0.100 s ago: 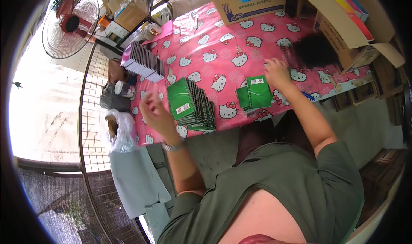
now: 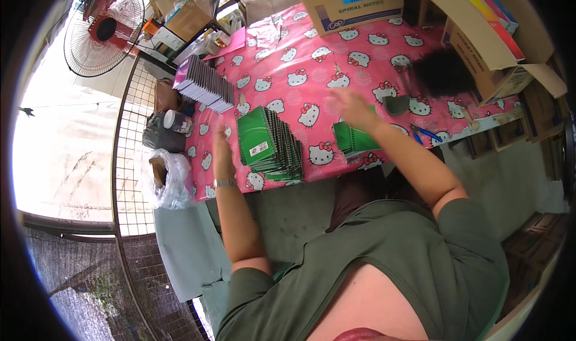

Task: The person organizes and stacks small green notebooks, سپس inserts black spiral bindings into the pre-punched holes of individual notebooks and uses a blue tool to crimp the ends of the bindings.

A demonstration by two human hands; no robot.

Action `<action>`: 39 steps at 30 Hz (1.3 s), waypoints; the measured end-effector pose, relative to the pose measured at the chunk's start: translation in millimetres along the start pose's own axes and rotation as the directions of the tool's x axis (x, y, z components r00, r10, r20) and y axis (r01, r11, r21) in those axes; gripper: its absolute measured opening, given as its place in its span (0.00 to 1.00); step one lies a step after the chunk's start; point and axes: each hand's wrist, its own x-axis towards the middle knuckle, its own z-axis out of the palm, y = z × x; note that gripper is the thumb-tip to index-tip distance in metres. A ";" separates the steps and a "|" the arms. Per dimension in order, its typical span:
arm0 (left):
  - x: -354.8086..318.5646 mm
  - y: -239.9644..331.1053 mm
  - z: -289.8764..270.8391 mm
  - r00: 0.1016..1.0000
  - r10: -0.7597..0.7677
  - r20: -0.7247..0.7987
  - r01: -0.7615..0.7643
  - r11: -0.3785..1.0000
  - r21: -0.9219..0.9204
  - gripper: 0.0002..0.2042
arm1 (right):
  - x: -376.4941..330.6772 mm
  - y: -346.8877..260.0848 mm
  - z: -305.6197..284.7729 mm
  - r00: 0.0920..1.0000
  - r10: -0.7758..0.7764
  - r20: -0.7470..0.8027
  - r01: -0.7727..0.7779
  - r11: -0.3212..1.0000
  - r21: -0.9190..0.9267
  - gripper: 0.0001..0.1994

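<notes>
A fanned stack of green notebooks [image 2: 270, 146] lies on the pink patterned tablecloth [image 2: 312, 59] near its front edge. My left hand [image 2: 221, 151] hovers just left of that stack, fingers apart and blurred, holding nothing. A smaller pile of green notebooks [image 2: 354, 142] lies to the right. My right hand [image 2: 350, 108] is above the small pile, fingers spread and blurred, empty.
A stack of purple notebooks [image 2: 204, 84] sits at the table's left end. A cardboard box [image 2: 354, 2] stands at the back, an open carton with coloured books [image 2: 486, 23] at the right. Blue-handled pliers [image 2: 426, 134] lie near the right edge. A fan [image 2: 107, 29] stands far left.
My right hand has lifted and swung left from the back of the table to above the small green pile. My left hand has turned more edge-on beside the fanned stack.
</notes>
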 end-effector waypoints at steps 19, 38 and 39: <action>-15.3 16.9 38.0 0.743 -0.467 0.479 0.586 0.800 -0.129 0.17 | 14.5 -101.8 124.7 0.777 0.300 0.553 -0.621 0.508 0.597 0.35; -13.6 10.2 30.2 0.753 -0.362 0.550 0.572 0.774 -0.272 0.19 | -7.7 -129.1 102.0 0.801 0.342 0.491 -0.580 0.646 0.497 0.47; -20.2 22.0 31.5 0.756 -0.325 0.568 0.562 0.767 -0.309 0.19 | -12.9 -133.7 94.5 0.842 0.311 0.441 -0.509 0.730 0.456 0.49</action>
